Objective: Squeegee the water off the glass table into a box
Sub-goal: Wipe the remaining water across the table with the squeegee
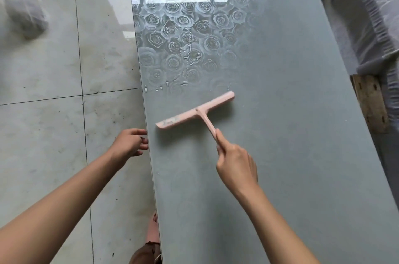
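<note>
A pink squeegee point(195, 111) lies with its blade on the grey glass table point(291, 112), tilted so its right end points farther away. My right hand point(236, 162) grips the squeegee's handle from below. Water drops and streaks point(183, 78) sit just beyond the blade, over a rose pattern in the glass. My left hand point(129, 145) hovers at the table's left edge with fingers loosely curled, holding nothing. No box is in view.
Pale floor tiles point(54, 134) lie left of the table. A clear plastic bag point(26, 11) sits on the floor at the upper left. A wrapped item and a wooden piece point(369, 101) stand along the right. A pink slipper point(152, 231) shows under the table edge.
</note>
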Demonstrator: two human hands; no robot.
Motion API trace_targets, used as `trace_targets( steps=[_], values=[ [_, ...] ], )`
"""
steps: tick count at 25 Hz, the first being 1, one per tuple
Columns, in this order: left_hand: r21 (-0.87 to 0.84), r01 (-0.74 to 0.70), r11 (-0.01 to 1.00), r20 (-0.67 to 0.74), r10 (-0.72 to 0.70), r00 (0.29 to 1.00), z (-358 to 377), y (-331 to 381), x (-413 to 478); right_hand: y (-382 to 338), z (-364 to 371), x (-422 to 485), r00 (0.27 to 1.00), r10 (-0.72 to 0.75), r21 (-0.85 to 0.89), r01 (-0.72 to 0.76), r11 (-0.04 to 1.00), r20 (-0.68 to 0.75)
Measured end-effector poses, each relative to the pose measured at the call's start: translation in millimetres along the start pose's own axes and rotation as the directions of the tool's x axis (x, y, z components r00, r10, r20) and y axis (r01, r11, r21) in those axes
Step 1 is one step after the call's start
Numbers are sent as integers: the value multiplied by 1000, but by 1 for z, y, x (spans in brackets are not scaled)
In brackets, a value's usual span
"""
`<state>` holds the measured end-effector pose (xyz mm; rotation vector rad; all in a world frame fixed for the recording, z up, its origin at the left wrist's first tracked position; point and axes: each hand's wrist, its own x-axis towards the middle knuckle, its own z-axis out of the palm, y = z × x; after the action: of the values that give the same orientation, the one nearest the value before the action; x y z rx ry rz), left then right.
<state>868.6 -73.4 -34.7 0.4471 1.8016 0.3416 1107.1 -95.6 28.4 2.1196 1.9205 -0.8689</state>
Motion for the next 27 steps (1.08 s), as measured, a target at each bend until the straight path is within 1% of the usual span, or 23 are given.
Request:
trace_targets(
  steps=[2, 5, 7, 8, 11, 13, 15, 17, 18, 19, 21, 23, 25, 27],
  values=[
    [-34, 11, 999, -4, -11, 1000, 0, -1, -2, -6, -9, 20, 1000, 10, 20, -10, 1000, -10],
    [-79, 25, 997, 8, -24, 1000, -5, 0, -7, 16, -15, -26, 998, 35, 20, -34, 999, -44],
    [-99, 25, 995, 1, -25, 1000, -6, 1, -8, 18, -6, -64, 998, 64, -21, -63, 998, 23],
    [-107, 21, 994, 0, -21, 1000, -6, 2, -8, 13, 0, -67, 996, 66, -25, -65, 998, 56],
    [-136, -2, 991, 20, 4, 1000, -8, 1, -13, -33, 10, -16, 999, 23, 1, -23, 1000, 22],
    [-187, 12, 982, 8, -10, 1000, -11, -1, -14, -69, 2, 27, 1000, -24, 37, 23, 999, 13],
    [-206, 26, 978, -6, -28, 1000, -14, -3, -16, -83, -8, 42, 999, -28, 66, 30, 997, -30],
    [-186, 30, 982, -4, -32, 999, -15, -6, -19, -62, -10, 17, 996, -30, 50, 35, 998, -81],
    [-168, 30, 985, 1, -31, 1000, -16, -8, -21, -48, -6, -6, 996, -10, 33, 13, 999, -93],
    [-151, 31, 988, 4, -30, 1000, -17, -11, -21, -35, 0, -31, 995, 33, 35, -29, 999, -92],
    [-137, 40, 990, -5, -41, 999, -18, -16, -19, -22, 13, -62, 992, 123, 49, -121, 991, -40],
    [-107, 54, 993, -8, -55, 998, -18, -21, -18, -30, 23, -50, 992, 124, 56, -121, 991, -37],
    [-75, 59, 995, 2, -59, 998, -20, -25, -20, -49, 21, -16, 996, 79, 53, -77, 996, -50],
    [-31, 43, 999, 3, -43, 999, -20, -26, -26, -66, 7, 14, 997, 49, 84, -43, 996, -66]
  ],
)
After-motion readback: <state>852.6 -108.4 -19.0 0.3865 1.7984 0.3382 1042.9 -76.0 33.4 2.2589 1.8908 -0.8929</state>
